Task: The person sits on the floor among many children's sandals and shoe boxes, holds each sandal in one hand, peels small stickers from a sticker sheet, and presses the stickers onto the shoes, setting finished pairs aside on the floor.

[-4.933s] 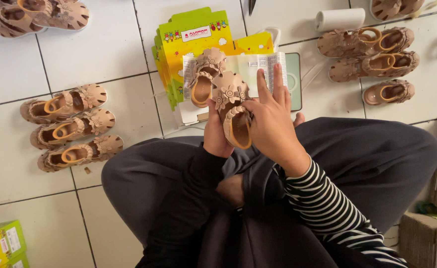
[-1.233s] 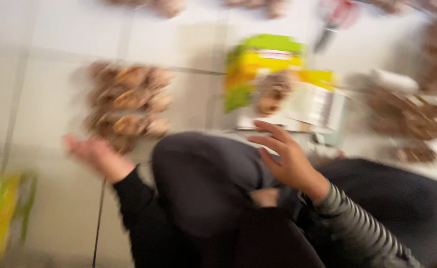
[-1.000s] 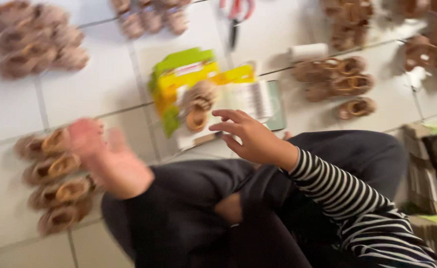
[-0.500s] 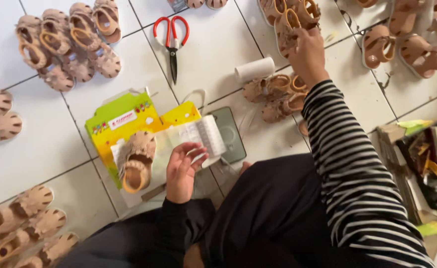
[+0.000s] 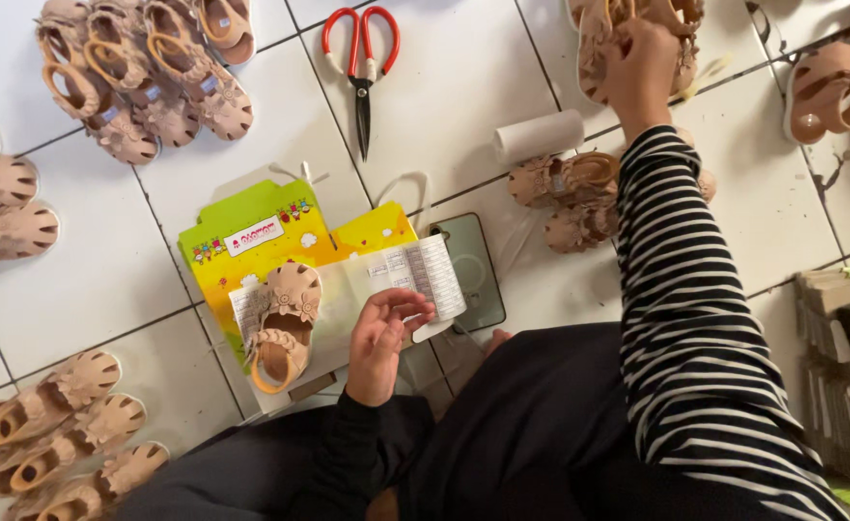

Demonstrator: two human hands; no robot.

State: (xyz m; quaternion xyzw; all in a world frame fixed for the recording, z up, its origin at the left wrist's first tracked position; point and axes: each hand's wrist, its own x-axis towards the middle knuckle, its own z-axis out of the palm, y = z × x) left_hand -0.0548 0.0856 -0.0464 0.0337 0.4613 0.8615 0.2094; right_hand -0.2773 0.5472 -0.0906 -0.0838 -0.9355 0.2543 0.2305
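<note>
red scissors (image 5: 362,58), striped sleeve (image 5: 685,299), tan sandals (image 5: 280,323)

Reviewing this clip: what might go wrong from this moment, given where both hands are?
The right hand reaches far out to a sandal while the left hand only fingers the sticker sheet, so the pair on the flat box may slide. The striped sleeve crosses the sandals by the paper roll and may scatter them. The scissors lie within the reach.

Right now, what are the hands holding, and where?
The left hand pinches the sticker sheet at its lower edge. The right hand grips a tan sandal by its side.
</note>
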